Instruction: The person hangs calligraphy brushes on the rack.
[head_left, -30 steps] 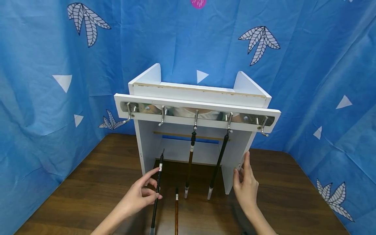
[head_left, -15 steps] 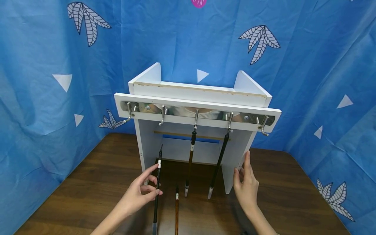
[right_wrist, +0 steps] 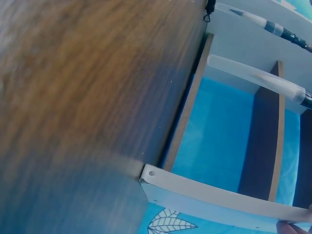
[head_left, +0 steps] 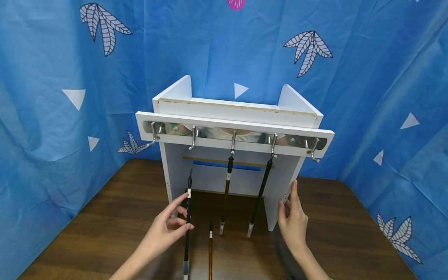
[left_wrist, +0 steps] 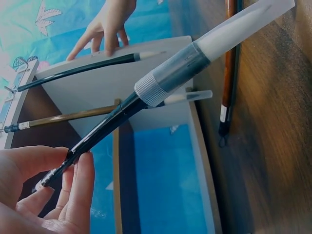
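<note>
One black calligraphy brush [head_left: 187,243], pinched between the thumb and fingertips of my left hand [head_left: 163,229]: within the last second raised a little and brought nearer to upright, its tufted end down in a clear cap [left_wrist: 249,28] with a ribbed grey collar [left_wrist: 176,73]. One hanging loop [head_left: 191,171], at the brush's top: now in line, in the head view, beneath the second hook from my left [head_left: 194,138], a gap between them. Significance, as I judge it: better aligned with that hook than a second ago, yet the brush is borne by my fingers alone, no hook carrying it. One right hand [head_left: 294,217], mine: unmoved over the same interval, fingers mostly straight, touching the front of the right side panel [head_left: 273,204] and not clasping any brush; I take this as steadying. One metal hook plate [head_left: 218,133], five hooks, mounted across a white shelf unit [head_left: 241,111]. Two capped brushes already suspended, unchanged: a brown-handled one [head_left: 226,194] on the middle hook, a second black one [head_left: 260,190] on the next to my right. One further brown brush [head_left: 210,252], lying on the wooden table [head_left: 336,221], near the held piece, not touched by either hand.
</note>
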Action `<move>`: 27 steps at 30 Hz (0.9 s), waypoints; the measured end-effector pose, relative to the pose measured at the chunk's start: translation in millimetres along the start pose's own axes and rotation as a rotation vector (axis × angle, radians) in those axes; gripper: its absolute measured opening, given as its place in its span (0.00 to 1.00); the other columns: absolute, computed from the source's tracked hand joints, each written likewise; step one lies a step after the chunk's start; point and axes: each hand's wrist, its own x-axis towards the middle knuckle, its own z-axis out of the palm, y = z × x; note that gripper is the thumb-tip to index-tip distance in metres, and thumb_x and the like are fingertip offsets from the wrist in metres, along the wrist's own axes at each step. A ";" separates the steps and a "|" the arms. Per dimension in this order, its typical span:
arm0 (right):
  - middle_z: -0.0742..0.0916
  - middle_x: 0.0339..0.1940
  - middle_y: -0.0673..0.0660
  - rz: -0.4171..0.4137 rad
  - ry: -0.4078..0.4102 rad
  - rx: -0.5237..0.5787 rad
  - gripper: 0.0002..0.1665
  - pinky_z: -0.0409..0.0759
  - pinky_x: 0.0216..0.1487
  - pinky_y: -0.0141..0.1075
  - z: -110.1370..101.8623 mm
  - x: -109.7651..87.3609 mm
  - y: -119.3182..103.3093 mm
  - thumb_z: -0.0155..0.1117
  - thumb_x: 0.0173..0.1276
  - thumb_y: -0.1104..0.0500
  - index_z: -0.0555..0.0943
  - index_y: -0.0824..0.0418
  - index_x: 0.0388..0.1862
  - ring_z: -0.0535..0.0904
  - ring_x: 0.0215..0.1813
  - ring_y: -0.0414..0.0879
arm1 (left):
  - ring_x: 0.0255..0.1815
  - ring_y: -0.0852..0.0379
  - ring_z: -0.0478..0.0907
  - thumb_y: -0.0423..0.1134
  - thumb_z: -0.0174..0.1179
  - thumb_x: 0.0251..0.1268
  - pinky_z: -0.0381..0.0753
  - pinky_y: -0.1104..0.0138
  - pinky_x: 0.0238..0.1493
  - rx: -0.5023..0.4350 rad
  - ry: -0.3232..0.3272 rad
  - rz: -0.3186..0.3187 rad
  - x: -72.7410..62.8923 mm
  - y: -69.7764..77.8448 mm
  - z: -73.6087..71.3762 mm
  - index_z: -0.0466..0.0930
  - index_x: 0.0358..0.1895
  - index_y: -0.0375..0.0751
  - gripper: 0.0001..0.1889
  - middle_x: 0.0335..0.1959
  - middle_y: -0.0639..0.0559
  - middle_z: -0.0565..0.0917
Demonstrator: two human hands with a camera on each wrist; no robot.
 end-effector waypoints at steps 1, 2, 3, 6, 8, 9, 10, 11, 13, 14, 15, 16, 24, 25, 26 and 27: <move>0.68 0.66 0.68 -0.001 0.001 0.001 0.51 0.80 0.27 0.47 0.3 0.0 0.0 0.63 0.52 0.80 0.52 0.67 0.73 0.81 0.38 0.63 | 0.33 0.51 0.82 0.20 0.61 0.55 0.80 0.64 0.27 -0.001 0.002 0.002 0.2 0.6 0.1 0.55 0.71 0.37 0.39 0.39 0.39 0.71; 0.68 0.66 0.67 0.001 0.004 0.003 0.52 0.80 0.27 0.47 0.6 -0.1 0.1 0.63 0.51 0.81 0.52 0.67 0.73 0.81 0.38 0.63 | 0.33 0.51 0.82 0.20 0.61 0.55 0.80 0.64 0.27 -0.003 0.003 0.002 0.3 1.4 0.3 0.55 0.71 0.37 0.39 0.39 0.39 0.71; 0.68 0.66 0.68 0.001 0.006 0.004 0.52 0.80 0.27 0.48 0.8 0.0 0.2 0.63 0.51 0.81 0.51 0.66 0.73 0.81 0.38 0.63 | 0.33 0.51 0.82 0.20 0.60 0.55 0.80 0.63 0.27 -0.002 0.001 0.005 0.5 1.9 0.3 0.55 0.71 0.37 0.39 0.39 0.39 0.71; 0.68 0.65 0.68 -0.005 0.017 0.011 0.53 0.79 0.26 0.49 1.8 0.2 0.5 0.63 0.50 0.82 0.51 0.67 0.73 0.81 0.38 0.64 | 0.34 0.51 0.82 0.19 0.60 0.56 0.81 0.61 0.27 -0.021 0.002 -0.018 0.9 3.7 0.5 0.55 0.71 0.38 0.39 0.40 0.38 0.70; 0.69 0.65 0.68 -0.004 0.023 0.016 0.54 0.79 0.25 0.49 1.9 0.5 0.6 0.63 0.49 0.83 0.51 0.66 0.73 0.81 0.37 0.64 | 0.34 0.50 0.82 0.19 0.59 0.56 0.82 0.60 0.28 -0.026 0.006 -0.037 1.1 4.5 0.5 0.56 0.71 0.40 0.39 0.40 0.37 0.70; 0.69 0.65 0.69 -0.009 0.025 0.015 0.54 0.79 0.25 0.49 1.9 0.7 0.6 0.63 0.49 0.83 0.51 0.67 0.73 0.81 0.37 0.65 | 0.34 0.49 0.82 0.19 0.59 0.55 0.82 0.60 0.29 -0.027 0.008 -0.041 1.2 4.8 0.5 0.56 0.71 0.40 0.39 0.40 0.37 0.70; 0.69 0.64 0.69 -0.010 0.026 0.017 0.54 0.79 0.25 0.49 1.8 0.8 0.7 0.62 0.49 0.83 0.51 0.67 0.73 0.81 0.37 0.65 | 0.34 0.49 0.82 0.19 0.59 0.55 0.82 0.59 0.29 -0.025 0.011 -0.042 1.1 5.1 0.6 0.56 0.71 0.40 0.39 0.40 0.37 0.71; 0.69 0.64 0.69 -0.012 0.025 0.014 0.54 0.79 0.25 0.49 1.6 0.9 0.6 0.62 0.49 0.83 0.51 0.67 0.73 0.81 0.37 0.65 | 0.34 0.48 0.82 0.19 0.59 0.55 0.82 0.59 0.29 -0.025 0.015 -0.042 1.0 5.4 0.6 0.56 0.71 0.41 0.39 0.40 0.37 0.71; 0.69 0.64 0.69 -0.008 0.019 0.009 0.53 0.79 0.25 0.49 1.0 0.9 0.4 0.62 0.50 0.82 0.51 0.67 0.73 0.81 0.37 0.64 | 0.34 0.48 0.82 0.19 0.60 0.55 0.82 0.58 0.30 -0.018 0.020 -0.029 0.6 5.6 0.8 0.57 0.70 0.41 0.39 0.40 0.37 0.71; 0.69 0.64 0.69 -0.009 0.017 0.006 0.53 0.79 0.25 0.48 0.7 0.8 0.2 0.62 0.50 0.82 0.51 0.67 0.73 0.82 0.37 0.63 | 0.34 0.48 0.82 0.19 0.60 0.55 0.82 0.58 0.30 -0.015 0.023 -0.021 0.3 5.7 0.9 0.57 0.70 0.41 0.39 0.40 0.37 0.71; 0.69 0.64 0.69 -0.011 0.016 0.002 0.53 0.80 0.25 0.48 0.6 0.7 0.1 0.63 0.50 0.82 0.51 0.67 0.73 0.82 0.37 0.63 | 0.34 0.48 0.82 0.19 0.60 0.55 0.82 0.57 0.30 -0.014 0.028 -0.014 0.1 5.8 1.0 0.57 0.70 0.40 0.39 0.40 0.37 0.71; 0.70 0.64 0.69 -0.010 0.015 0.001 0.53 0.80 0.25 0.48 0.5 0.6 0.0 0.63 0.50 0.82 0.51 0.66 0.73 0.82 0.37 0.63 | 0.34 0.49 0.82 0.19 0.60 0.55 0.82 0.56 0.30 -0.010 0.034 -0.007 -0.1 6.0 1.0 0.57 0.70 0.41 0.39 0.40 0.37 0.71; 0.69 0.65 0.67 -0.026 0.034 -0.009 0.53 0.79 0.24 0.49 1.2 0.0 -0.1 0.63 0.49 0.82 0.52 0.67 0.73 0.82 0.35 0.64 | 0.34 0.55 0.82 0.19 0.61 0.53 0.82 0.59 0.29 0.047 0.089 -0.003 -0.6 9.6 1.4 0.61 0.69 0.43 0.38 0.39 0.41 0.72; 0.69 0.66 0.66 -0.020 0.031 -0.009 0.53 0.79 0.24 0.49 1.3 -0.2 -0.2 0.63 0.49 0.81 0.52 0.66 0.73 0.82 0.35 0.63 | 0.33 0.56 0.82 0.19 0.61 0.53 0.82 0.59 0.29 0.053 0.096 -0.008 -0.7 10.3 1.4 0.61 0.69 0.43 0.38 0.39 0.41 0.72; 0.69 0.66 0.66 -0.018 0.029 -0.010 0.53 0.79 0.24 0.50 1.5 -0.2 -0.1 0.63 0.50 0.81 0.52 0.66 0.73 0.82 0.35 0.63 | 0.34 0.56 0.82 0.19 0.61 0.53 0.82 0.60 0.29 0.055 0.098 -0.009 -0.8 10.8 1.3 0.61 0.69 0.43 0.38 0.39 0.41 0.72; 0.69 0.65 0.66 -0.018 0.029 -0.012 0.53 0.79 0.25 0.49 1.4 -0.1 0.1 0.63 0.50 0.81 0.52 0.66 0.73 0.82 0.35 0.63 | 0.34 0.56 0.82 0.19 0.61 0.54 0.82 0.60 0.29 0.057 0.101 -0.011 -0.8 11.5 1.2 0.61 0.69 0.43 0.38 0.39 0.41 0.72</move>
